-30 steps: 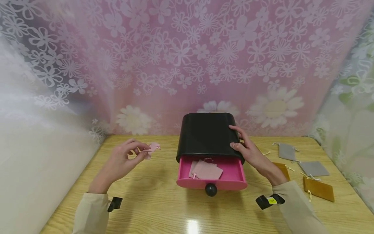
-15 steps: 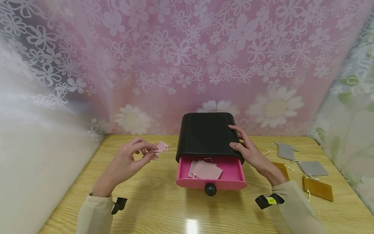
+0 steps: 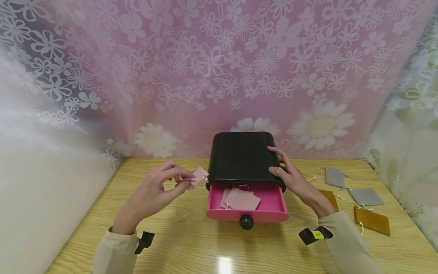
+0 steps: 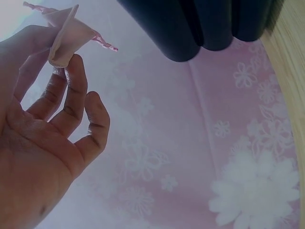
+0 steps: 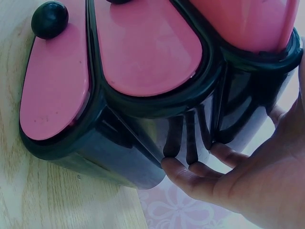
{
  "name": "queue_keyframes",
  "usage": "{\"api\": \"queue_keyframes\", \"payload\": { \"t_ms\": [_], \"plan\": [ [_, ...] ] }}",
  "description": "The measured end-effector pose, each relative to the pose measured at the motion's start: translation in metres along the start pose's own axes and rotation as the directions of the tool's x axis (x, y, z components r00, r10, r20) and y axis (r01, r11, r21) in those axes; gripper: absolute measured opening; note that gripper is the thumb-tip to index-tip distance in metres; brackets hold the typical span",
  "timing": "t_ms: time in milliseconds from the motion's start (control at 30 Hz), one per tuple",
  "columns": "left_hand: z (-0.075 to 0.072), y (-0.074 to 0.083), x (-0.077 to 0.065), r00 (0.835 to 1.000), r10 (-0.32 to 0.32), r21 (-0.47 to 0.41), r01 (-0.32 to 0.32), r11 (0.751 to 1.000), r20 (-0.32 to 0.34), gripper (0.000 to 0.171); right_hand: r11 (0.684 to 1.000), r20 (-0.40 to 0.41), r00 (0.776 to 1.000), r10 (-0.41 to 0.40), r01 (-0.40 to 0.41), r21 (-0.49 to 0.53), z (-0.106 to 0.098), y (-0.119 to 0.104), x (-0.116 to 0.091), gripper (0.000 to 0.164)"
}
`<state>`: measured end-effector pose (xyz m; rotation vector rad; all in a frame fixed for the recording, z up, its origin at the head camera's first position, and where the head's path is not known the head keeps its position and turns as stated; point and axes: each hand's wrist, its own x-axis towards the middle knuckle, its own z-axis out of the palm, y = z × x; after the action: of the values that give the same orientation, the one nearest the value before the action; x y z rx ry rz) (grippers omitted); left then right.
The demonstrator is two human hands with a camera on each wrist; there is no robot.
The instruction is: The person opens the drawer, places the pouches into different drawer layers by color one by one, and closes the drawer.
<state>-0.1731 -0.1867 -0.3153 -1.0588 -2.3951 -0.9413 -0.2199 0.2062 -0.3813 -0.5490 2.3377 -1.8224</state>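
My left hand (image 3: 161,186) pinches a small pink drawstring pouch (image 3: 198,177) between thumb and fingertips, left of a black drawer cabinet (image 3: 244,156). In the left wrist view the pouch (image 4: 71,36) is folded, its pink cords sticking out at both sides. The cabinet's top drawer (image 3: 248,216), pink with a black knob, stands pulled out. Inside it lie overlapping pink pouches (image 3: 243,199). My right hand (image 3: 294,179) rests on the cabinet's right edge, thumb on top. In the right wrist view its fingertips (image 5: 174,167) press the cabinet's curved side.
Two grey pouches (image 3: 367,197) and two mustard pouches (image 3: 373,220) with pale cords lie on the wooden table (image 3: 184,243) at the right, near my right forearm. Two lower drawers (image 5: 147,52) sit closed in the cabinet. A flowered pink curtain (image 3: 191,95) hangs behind.
My left hand has moved right with the pink pouch, from well left of the cabinet to close beside its front left corner. My right hand and the drawer have stayed put.
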Motion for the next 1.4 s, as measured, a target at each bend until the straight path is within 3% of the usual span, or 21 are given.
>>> {"api": "queue_keyframes", "payload": {
  "t_ms": [233, 600, 800, 1133, 1400],
  "plan": [
    [0.003, 0.01, 0.005, 0.999, 0.018, -0.059, -0.016, 0.998, 0.027, 0.025, 1.0, 0.004, 1.0, -0.013, 0.013, 0.004, -0.001, 0.0, 0.0, 0.064],
    [0.014, 0.021, 0.013, 0.992, 0.103, -0.153, -0.091, 0.984, 0.071, 0.023, 1.0, 0.006, 1.0, -0.02, 0.02, 0.012, -0.001, 0.002, 0.0, 0.064],
    [0.024, 0.025, 0.017, 0.986, 0.106, -0.191, -0.081, 0.978, 0.127, 0.019, 1.0, 0.005, 1.0, -0.008, 0.008, 0.012, -0.001, 0.002, 0.0, 0.064],
    [0.042, 0.029, 0.025, 0.976, 0.121, -0.188, -0.086, 0.978, 0.18, 0.019, 1.0, -0.005, 1.0, -0.008, 0.008, 0.008, -0.001, 0.001, 0.0, 0.064],
    [0.054, 0.033, 0.029, 0.974, 0.105, -0.12, -0.082, 0.989, 0.202, 0.017, 1.0, -0.009, 1.0, 0.005, -0.005, 0.003, 0.0, 0.001, -0.001, 0.064]
  ]
}}
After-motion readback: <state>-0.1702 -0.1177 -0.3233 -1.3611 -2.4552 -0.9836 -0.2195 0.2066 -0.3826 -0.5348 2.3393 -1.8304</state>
